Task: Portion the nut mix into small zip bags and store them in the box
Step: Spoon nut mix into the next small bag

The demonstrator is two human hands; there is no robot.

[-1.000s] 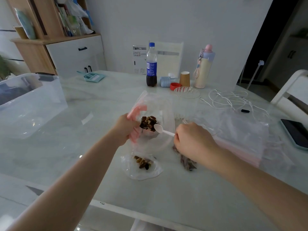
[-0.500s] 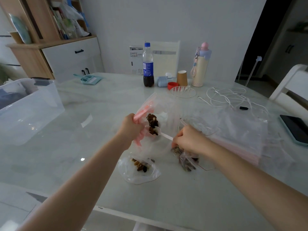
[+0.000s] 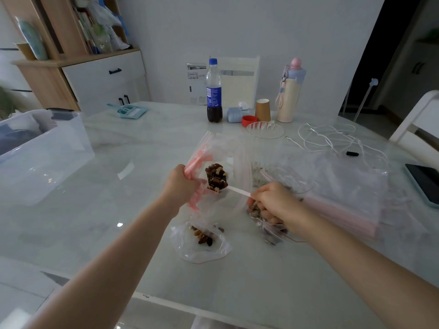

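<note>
Head view, looking down at a pale marble table [image 3: 118, 210].

Left hand [image 3: 181, 184] raised above the table, fingers curled round the pink zip edge of a small clear zip bag [image 3: 213, 167], holding its mouth open.

Right hand [image 3: 273, 203] just right of that bag, fingers pinching the handle of a white plastic spoon [image 3: 235, 190]. Spoon bowl heaped with nut mix [image 3: 216, 178], sitting inside the open bag mouth.

Below, flat on the table: a second small bag [image 3: 199, 243] with a little nut mix in it. Under the right hand: another bag of mix [image 3: 268, 231], partly hidden.

Stack of unused zip bags [image 3: 344, 198] to the right. Clear storage box [image 3: 40, 153] at far left, well apart from the hands.

Far edge: cola bottle [image 3: 214, 91], paper cup [image 3: 263, 110], pastel flask [image 3: 290, 91]. White cable [image 3: 332, 138] and phone [image 3: 425, 184] at right.
</note>
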